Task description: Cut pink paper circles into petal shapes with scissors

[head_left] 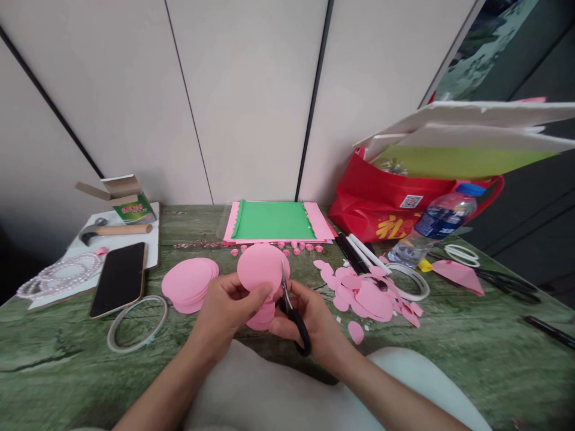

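My left hand [236, 305] pinches a pink paper circle [259, 267] by its lower edge, thumb on the front. Black-handled scissors [291, 314] are gripped in my right hand [309, 317], their blades pointing up along the circle's right edge. How far the blades are apart I cannot tell. Below the held circle, more pink paper [260, 320] shows between my hands, partly hidden by them. To the left lies a fanned stack of pink paper circles [188, 282]. On the right is a loose pile of pink paper pieces [366, 296].
A phone [119, 278], a hammer [121, 230], a pearl string [67, 275] and a tape roll [137, 323] lie left. Green and pink sheets [274, 220] lie at the back. A red bag [368, 194], a bottle [442, 221], another tape roll [422, 287] and black scissors [507, 281] are right.
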Demonstrator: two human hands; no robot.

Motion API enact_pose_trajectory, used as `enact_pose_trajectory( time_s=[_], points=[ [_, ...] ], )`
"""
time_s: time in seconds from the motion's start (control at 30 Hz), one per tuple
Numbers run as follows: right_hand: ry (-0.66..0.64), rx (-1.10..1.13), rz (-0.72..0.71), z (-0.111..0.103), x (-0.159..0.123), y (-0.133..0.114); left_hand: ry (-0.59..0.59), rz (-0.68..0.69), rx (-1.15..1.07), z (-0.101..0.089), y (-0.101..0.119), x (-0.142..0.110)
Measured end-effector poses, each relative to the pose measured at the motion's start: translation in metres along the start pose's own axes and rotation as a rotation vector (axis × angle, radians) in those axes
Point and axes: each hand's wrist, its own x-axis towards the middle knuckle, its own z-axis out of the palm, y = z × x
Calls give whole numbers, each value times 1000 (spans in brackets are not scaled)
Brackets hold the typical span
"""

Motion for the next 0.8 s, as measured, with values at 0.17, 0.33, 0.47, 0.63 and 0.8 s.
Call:
enact_pose_trajectory(
  time_s=[0.17, 0.33, 0.47, 0.63, 0.8],
  points=[
    [19, -26, 25, 0, 0, 0, 3, 9, -7, 0, 1, 0],
    [55, -100, 45, 2, -1, -3, -11, -3, -40, 0, -1, -1],
    [65, -124, 48, 2, -1, -3, -101, -18, -88, -2, -4, -1],
    [50, -135, 49, 2, -1, 1, -93, -10, -109, -2, -3, -1],
    [-3, -77, 8, 2, 0, 4, -98, -48, -81, -1, -3, -1]
  ],
)
